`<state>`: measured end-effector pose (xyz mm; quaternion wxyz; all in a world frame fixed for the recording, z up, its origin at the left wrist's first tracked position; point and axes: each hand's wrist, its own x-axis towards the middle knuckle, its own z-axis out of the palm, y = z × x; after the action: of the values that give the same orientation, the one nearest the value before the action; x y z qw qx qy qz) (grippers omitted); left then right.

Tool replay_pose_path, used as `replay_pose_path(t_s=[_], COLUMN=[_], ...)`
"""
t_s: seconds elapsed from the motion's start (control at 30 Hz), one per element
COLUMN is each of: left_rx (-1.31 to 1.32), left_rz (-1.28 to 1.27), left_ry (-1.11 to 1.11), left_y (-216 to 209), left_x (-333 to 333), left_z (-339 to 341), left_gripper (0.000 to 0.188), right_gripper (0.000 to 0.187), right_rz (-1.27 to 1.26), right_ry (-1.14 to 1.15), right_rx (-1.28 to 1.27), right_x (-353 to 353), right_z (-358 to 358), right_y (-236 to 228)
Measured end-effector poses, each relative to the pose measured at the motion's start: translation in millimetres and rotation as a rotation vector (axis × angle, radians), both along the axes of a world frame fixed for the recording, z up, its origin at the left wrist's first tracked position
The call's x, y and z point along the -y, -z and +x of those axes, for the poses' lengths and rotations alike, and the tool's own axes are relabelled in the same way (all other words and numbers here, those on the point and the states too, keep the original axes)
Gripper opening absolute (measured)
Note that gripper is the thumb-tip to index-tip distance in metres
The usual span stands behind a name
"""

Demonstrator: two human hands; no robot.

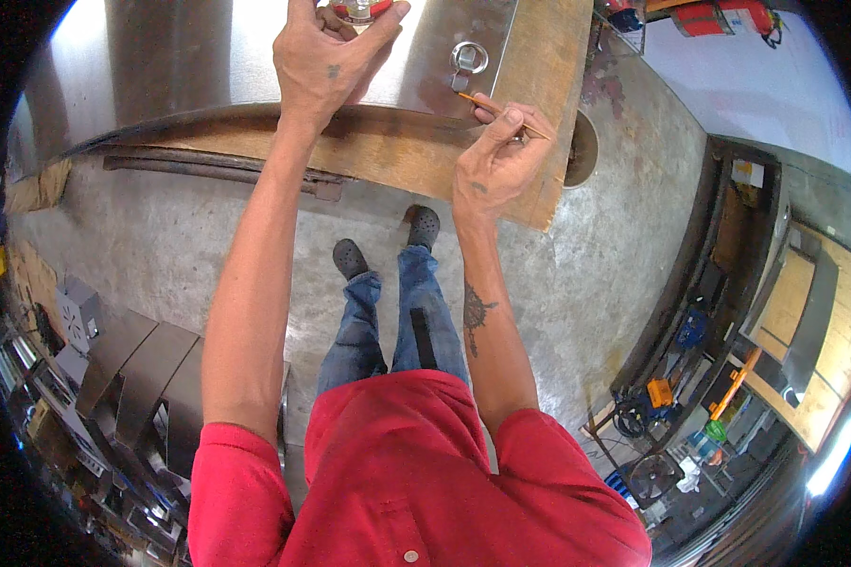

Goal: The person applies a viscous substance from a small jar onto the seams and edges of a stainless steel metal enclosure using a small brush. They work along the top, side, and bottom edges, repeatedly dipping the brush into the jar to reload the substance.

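My right hand pinches a thin yellow-orange stick, perhaps a slim brush or pencil. Its tip is at a small grey square piece on the shiny metal sheet. Just beyond lies a round metal ring with a small block inside it. Over the sheet, at the upper edge of the view, my left hand is closed around a small clear container with red on it. The view cuts off the container's top.
The sheet rests on a wooden tabletop whose near edge faces me. A round bin stands by its right corner. Dark metal bars lie under the left side. Sheet-metal boxes sit behind at left; shelving lines the right.
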<state>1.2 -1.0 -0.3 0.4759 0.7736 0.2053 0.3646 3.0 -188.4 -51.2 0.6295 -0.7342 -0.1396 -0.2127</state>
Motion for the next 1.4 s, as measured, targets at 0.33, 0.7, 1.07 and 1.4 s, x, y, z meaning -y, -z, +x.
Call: replay_pose_path(t_s=[0.33,0.7,1.07,1.4], left_rx=[-0.013,0.021,-0.001,-0.012], left_rz=[0.104,0.064,0.082,0.037], left_ry=[-0.015,0.012,-0.037,-0.033], left_y=[14.9,14.0,12.9,11.3], left_x=[-4.9,-2.7,0.0,2.1], left_z=[-2.5,-1.4,-0.5,0.0], left_gripper=[0.075,0.072,0.071,0.069], right_gripper=[0.024,0.017,0.021,0.022], right_rz=[0.069,0.041,0.043,0.116], right_ry=[-0.025,-0.033,-0.023,-0.091], right_rx=[0.006,0.025,0.001,-0.139], right_x=[-0.3,3.3,3.8,6.9], right_z=[0.5,3.1,2.5,-2.3], right_y=[-0.1,4.3,-1.1,-5.3])
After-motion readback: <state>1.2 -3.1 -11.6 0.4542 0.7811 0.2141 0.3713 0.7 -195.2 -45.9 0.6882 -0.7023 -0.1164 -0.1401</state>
